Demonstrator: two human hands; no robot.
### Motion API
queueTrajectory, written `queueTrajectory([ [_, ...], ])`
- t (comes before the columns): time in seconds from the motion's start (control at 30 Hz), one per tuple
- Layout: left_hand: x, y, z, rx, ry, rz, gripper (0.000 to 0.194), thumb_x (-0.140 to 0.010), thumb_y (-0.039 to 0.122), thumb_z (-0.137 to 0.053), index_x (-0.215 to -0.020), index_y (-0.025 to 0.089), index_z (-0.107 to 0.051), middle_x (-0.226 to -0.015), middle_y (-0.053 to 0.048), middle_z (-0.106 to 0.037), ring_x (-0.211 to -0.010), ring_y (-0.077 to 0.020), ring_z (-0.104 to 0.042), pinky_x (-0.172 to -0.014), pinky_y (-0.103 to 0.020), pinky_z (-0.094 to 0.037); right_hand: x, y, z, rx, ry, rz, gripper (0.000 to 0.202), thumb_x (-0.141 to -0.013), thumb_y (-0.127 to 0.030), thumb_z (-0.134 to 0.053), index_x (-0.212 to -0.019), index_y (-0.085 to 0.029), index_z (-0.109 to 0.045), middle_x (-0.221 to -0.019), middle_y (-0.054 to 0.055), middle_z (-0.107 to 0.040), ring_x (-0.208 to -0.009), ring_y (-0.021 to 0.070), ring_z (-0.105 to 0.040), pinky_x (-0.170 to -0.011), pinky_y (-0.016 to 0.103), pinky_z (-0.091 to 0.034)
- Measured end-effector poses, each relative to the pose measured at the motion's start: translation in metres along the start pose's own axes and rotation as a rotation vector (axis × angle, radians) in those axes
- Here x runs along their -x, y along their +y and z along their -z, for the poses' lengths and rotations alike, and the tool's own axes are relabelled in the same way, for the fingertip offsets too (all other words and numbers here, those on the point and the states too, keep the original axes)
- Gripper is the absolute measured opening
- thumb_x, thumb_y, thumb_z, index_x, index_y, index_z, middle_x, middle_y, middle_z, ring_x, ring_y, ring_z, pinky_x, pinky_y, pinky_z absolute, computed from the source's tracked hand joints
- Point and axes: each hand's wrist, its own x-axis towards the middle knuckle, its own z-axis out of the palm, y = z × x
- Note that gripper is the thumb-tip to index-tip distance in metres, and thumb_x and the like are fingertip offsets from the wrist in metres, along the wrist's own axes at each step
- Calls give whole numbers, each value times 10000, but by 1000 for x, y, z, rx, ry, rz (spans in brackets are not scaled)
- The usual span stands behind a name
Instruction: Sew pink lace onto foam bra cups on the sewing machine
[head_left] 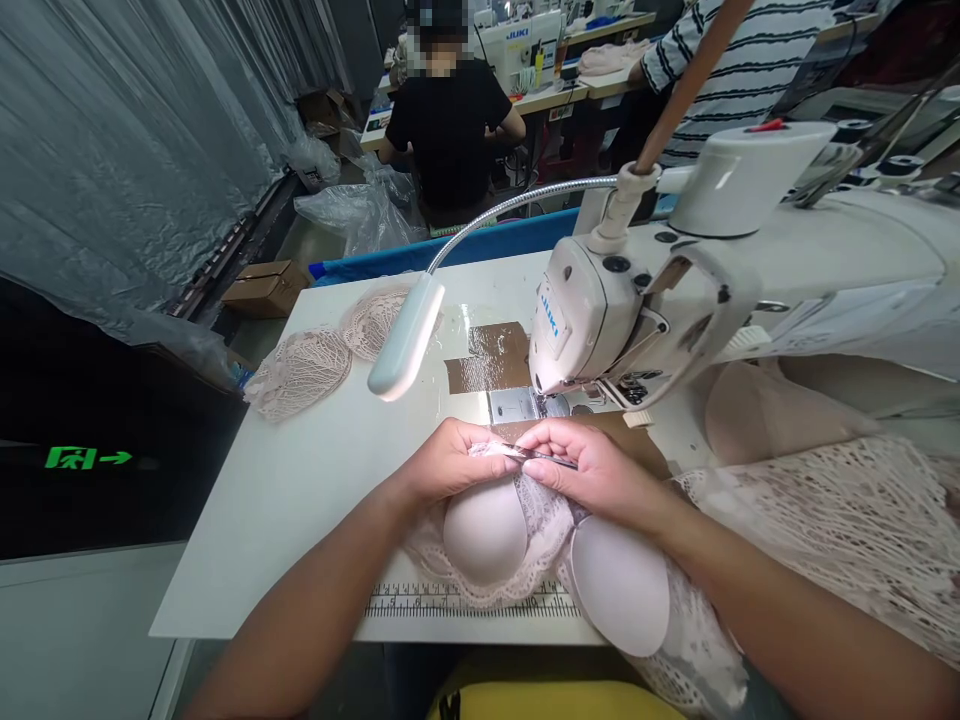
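A pale pink lace bra (486, 540) with smooth moulded cups lies along the table's front, its right cup (622, 590) hanging partly over the edge. My left hand (450, 462) is closed, pinching the lace at the bra's upper edge. In my right hand (589, 465), also closed, is a slim dark metal tool (556, 460). Its tip meets the lace by my left fingertips; fingers cover too much of it to show its exact kind. Both hands are just in front of the sewing machine (577, 310), close to its needle plate (512, 405).
A lamp (407, 340) on a bendable neck hangs left of the machine head. Lace cups (300, 372) lie at the table's left, and more lace fabric (832, 510) is heaped at right. A ruler strip (450, 600) runs along the front edge. Two people sit or stand beyond.
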Motion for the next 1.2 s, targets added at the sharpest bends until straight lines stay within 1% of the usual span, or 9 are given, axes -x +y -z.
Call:
queueTrajectory([
  [0.1,-1,0,-1,-42,-13,3,368,-656,403,-811,-757,68,-698,-636,-34,-565,-573,-99,-483,-527,-190,-372,0,-5,-5,-23,24,-2,223,-827,-369,-607,-924,-169,-615,-895,46,-648,-831,161,-607,-749,289,-490],
  [0.23,0,1,-1,-44,-33,12,370,-670,408,-800,-770,69,-693,-662,-43,-569,-587,-109,-487,-543,-208,-389,0,-5,-4,-18,72,8,198,-830,-362,-594,-845,-167,-624,-823,38,-640,-757,151,-595,-677,275,-481],
  [0.47,-2,-2,-1,-79,-42,1,393,-623,413,-823,-648,81,-615,-578,9,-461,-528,-73,-387,-481,-190,-305,-2,-1,0,-25,-16,-37,239,-811,-377,-608,-921,-164,-607,-790,30,-615,-709,141,-562,-635,271,-463],
  [0.6,-5,-6,0,-165,-82,-40,415,-679,414,-781,-576,92,-540,-551,26,-390,-520,-63,-332,-457,-187,-238,-2,-7,-3,47,-5,-62,183,-829,-348,-580,-852,-168,-603,-776,21,-608,-703,136,-541,-628,263,-429],
  [0.8,-6,-4,-5,-202,-57,-56,329,-727,412,-745,-784,93,-691,-740,-48,-604,-650,-123,-504,-579,-213,-402,-4,0,-4,-58,31,-52,214,-795,-356,-615,-877,-178,-528,-700,-21,-518,-635,113,-482,-565,237,-386],
  [0.9,-6,-2,-4,-197,-75,-81,345,-768,428,-706,-827,89,-686,-779,-61,-613,-673,-127,-520,-598,-210,-406,-3,1,-5,-54,33,-61,220,-762,-332,-637,-807,-191,-474,-707,-29,-476,-659,113,-466,-570,231,-380],
  [1.03,-7,4,14,-283,-124,-81,345,-797,437,-664,-869,101,-641,-748,-30,-563,-645,-111,-495,-566,-194,-364,3,-3,2,139,160,-74,166,-804,-302,-544,-733,-208,-428,-682,-35,-457,-638,115,-456,-566,235,-367],
  [1.13,-14,12,29,-526,-17,-100,329,-788,432,-646,-759,106,-608,-664,2,-505,-591,-101,-454,-530,-191,-319,9,-6,13,392,205,-87,39,-806,-264,-514,-812,-227,-526,-728,-22,-574,-656,140,-527,-577,249,-387],
  [1.2,-24,19,34,-727,42,-129,282,-807,398,-601,-746,122,-605,-634,11,-499,-570,-106,-450,-520,-197,-314,12,-6,20,561,152,-40,143,-804,-219,-501,-898,-241,-606,-801,3,-646,-698,164,-574,-593,260,-405],
])
